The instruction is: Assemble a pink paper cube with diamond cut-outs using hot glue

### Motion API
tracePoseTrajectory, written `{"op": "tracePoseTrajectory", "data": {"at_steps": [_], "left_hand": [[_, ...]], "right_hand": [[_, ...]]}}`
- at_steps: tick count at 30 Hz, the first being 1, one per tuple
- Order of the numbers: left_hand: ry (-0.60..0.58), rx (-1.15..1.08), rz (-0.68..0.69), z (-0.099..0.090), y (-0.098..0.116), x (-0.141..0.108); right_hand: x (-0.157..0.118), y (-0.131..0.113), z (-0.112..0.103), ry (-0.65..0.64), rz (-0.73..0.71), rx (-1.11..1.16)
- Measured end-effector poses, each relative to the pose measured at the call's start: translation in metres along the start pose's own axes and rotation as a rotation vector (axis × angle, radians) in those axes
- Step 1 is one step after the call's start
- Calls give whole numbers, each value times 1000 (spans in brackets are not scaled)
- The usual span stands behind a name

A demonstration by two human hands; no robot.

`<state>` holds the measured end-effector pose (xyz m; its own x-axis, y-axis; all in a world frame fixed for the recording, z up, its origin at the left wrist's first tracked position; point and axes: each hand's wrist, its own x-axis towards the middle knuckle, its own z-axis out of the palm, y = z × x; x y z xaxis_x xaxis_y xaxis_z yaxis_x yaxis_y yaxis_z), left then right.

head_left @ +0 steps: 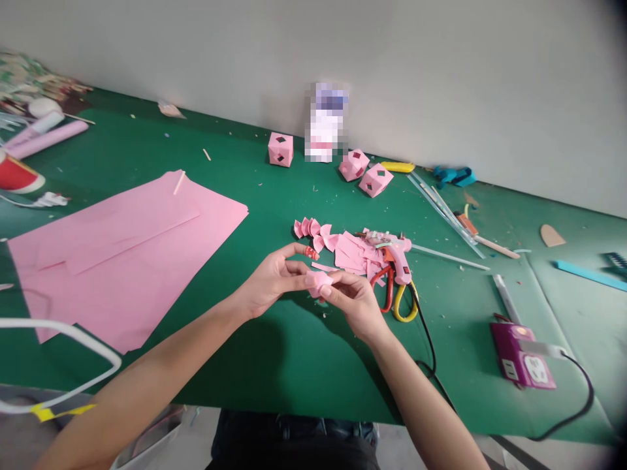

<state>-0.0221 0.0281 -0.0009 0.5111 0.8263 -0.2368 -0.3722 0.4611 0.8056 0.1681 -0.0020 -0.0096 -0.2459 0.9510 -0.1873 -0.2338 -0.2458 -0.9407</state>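
A small folded pink paper piece (319, 284) is pinched between my two hands over the green table. My left hand (278, 277) grips its left side with thumb and fingers, and a red wrap shows on one fingertip. On the right side of the piece, the thumb and fingers of my right hand (353, 299) close on it. Just beyond my hands lie curled pink pieces (313, 230) and a pile of flat pink strips (353, 253). A pink glue gun (402, 261) rests on the pile's right side, over scissors with red and yellow handles (405, 303).
Large pink sheets (132, 261) cover the left. Near the wall stand pink paper cubes (281, 150) and a blurred-out object (326, 124). A purple power box (522, 356) with a black cord sits at right. A white curved frame (63, 326) is at lower left.
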Motion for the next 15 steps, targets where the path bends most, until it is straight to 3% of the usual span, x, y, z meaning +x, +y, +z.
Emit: {"op": "tracePoseTrajectory", "data": {"at_steps": [6, 15], "left_hand": [[-32, -6, -9, 0, 0, 0], [11, 60, -24, 2, 0, -2]], "right_hand": [[-2, -3, 0, -15, -17, -13], [-4, -4, -2, -65, -8, 17]]}}
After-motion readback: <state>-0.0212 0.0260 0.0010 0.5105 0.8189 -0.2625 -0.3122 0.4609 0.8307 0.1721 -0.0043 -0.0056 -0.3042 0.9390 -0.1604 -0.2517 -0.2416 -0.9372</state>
